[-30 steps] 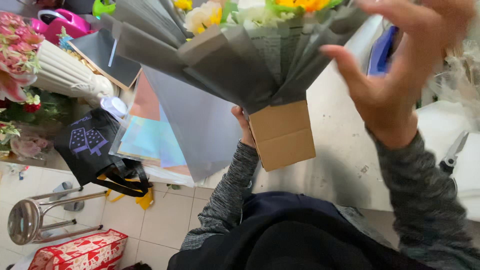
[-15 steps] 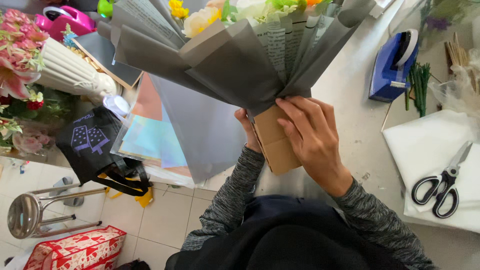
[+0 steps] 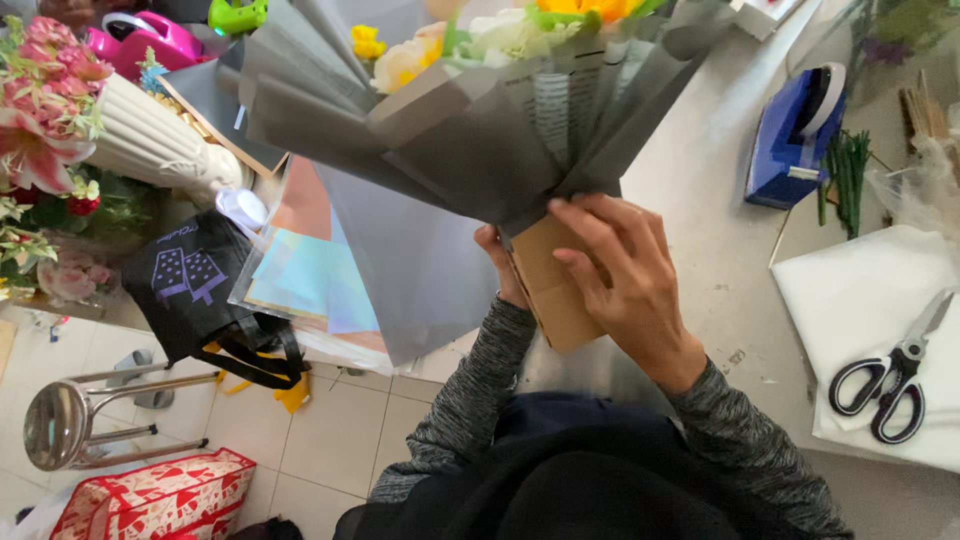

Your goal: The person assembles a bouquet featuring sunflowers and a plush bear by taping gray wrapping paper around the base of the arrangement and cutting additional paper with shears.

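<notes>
I hold a bouquet (image 3: pixel 470 110) wrapped in grey paper, with yellow, cream and orange flowers at its top. Its base is a brown cardboard sleeve (image 3: pixel 550 290). My right hand (image 3: pixel 625 285) lies over the front of that sleeve, fingers closed around it just under the grey folds. My left hand (image 3: pixel 498 268) grips the sleeve from behind, mostly hidden; only its fingers show at the left edge. The bouquet is held upright in front of my chest, above the edge of a pale worktable (image 3: pixel 715 260).
On the table lie black-handled scissors (image 3: pixel 890 380) on white paper (image 3: pixel 865 290), a blue tape dispenser (image 3: pixel 790 140) and green stems (image 3: pixel 845 175). Left: iridescent wrapping sheets (image 3: pixel 300 280), a white ribbed vase (image 3: pixel 150 145), pink flowers (image 3: pixel 40 110), a black bag (image 3: pixel 195 285), a metal stool (image 3: pixel 60 425).
My right hand came down from the upper right, where it was raised and open, and closed on the cardboard sleeve. The bouquet stayed in my left hand.
</notes>
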